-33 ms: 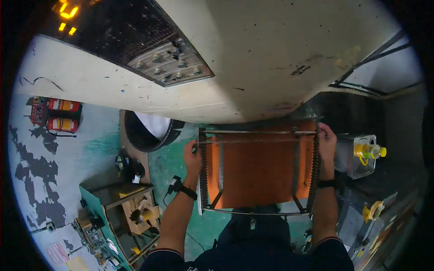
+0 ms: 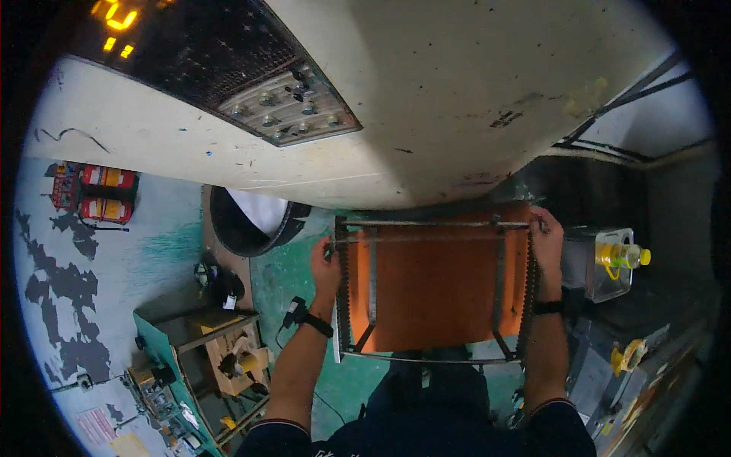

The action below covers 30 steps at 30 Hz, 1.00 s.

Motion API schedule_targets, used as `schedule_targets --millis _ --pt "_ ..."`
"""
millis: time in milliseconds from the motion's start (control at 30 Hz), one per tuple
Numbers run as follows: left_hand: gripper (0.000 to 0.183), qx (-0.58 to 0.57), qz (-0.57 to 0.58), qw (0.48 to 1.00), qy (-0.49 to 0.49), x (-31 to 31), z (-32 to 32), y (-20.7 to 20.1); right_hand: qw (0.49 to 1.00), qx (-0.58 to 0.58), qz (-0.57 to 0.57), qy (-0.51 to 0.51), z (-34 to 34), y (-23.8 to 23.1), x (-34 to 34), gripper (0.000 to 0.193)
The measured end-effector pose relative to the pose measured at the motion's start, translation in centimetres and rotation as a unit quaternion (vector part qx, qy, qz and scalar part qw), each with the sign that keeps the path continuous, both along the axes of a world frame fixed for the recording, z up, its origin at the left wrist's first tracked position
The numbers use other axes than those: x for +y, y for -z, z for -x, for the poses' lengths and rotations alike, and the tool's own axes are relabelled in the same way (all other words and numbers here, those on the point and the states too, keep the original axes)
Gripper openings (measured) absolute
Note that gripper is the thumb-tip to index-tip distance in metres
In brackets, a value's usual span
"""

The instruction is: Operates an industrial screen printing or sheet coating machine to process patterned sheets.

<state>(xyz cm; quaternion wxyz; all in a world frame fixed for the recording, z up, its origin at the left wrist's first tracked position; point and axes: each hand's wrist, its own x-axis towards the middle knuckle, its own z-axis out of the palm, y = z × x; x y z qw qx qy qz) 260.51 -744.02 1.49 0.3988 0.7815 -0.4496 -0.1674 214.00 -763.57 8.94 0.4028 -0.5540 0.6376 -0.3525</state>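
A rectangular metal frame (image 2: 426,359) with an orange sheet (image 2: 434,293) across it is in front of my body. Dark, toothed-looking strips run along its two sides. My left hand (image 2: 325,266) is closed at the far left corner of the frame, fingers curled by the side rail. At the far right corner, my right hand (image 2: 547,240) grips the other side rail, with its fingertips bent over the edge. Parts of both hands' fingers are hidden. A dark band with a small device (image 2: 295,310) is round my left wrist.
A big cream machine housing (image 2: 426,99) with a button panel (image 2: 285,110) and lit display overhangs the far side. Left are a black bin (image 2: 247,238), red extinguishers (image 2: 106,194) and a cluttered bench (image 2: 179,365). A yellow-capped bottle (image 2: 620,256) lies on a clear container at right.
My right hand has shifted slightly left, further over the frame's corner. My left hand and the frame look almost unmoved.
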Motion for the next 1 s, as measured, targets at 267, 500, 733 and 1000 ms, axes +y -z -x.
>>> schedule_targets --millis 267,500,733,1000 --pt "0.043 0.032 -0.003 0.999 -0.015 0.0 2.2 -1.0 0.94 0.296 -0.056 -0.162 -2.8 0.4 -1.4 0.023" --pt "0.034 -0.001 -0.007 1.0 0.0 -1.1 1.1 -0.8 0.985 -0.003 0.11 0.13 2.9 2.4 0.8 0.029" --pt "0.017 0.059 -0.013 0.998 0.02 -2.2 -0.3 -2.2 0.992 0.111 0.061 0.024 6.6 4.9 4.1 0.02" --pt "0.009 -0.01 0.028 0.996 0.085 -2.9 -1.9 -12.6 0.979 0.12 0.163 0.014 5.5 -6.5 4.8 0.013"
